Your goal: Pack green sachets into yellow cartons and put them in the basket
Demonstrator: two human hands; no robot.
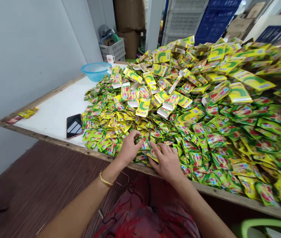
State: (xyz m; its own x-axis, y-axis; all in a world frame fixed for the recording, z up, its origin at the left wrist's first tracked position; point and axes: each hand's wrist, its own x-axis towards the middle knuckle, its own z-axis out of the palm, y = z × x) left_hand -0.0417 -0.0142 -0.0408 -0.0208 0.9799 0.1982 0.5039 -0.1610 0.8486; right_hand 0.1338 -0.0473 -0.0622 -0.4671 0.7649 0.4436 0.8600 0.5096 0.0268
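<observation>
Green and yellow sachets [215, 140] with red fruit pictures cover much of the white table, and small yellow boxes [143, 106] lie heaped on them farther back. Near the front edge, my left hand [130, 147] has its thumb and fingers closed on a green sachet [144, 143]. Just to its right, my right hand [166, 162] rests over the sachets, its thumb and index finger around the end of a yellow-green packet [152, 154]. Its other fingers are bent and partly hidden.
A phone [74, 126] lies left of the pile. Behind it stand a blue basket [96, 71] and a white cup [110, 59]. A wooden rim [81, 149] edges the table. Crates [183, 21] stand behind; a green-rimmed container [266, 223] is at the bottom right.
</observation>
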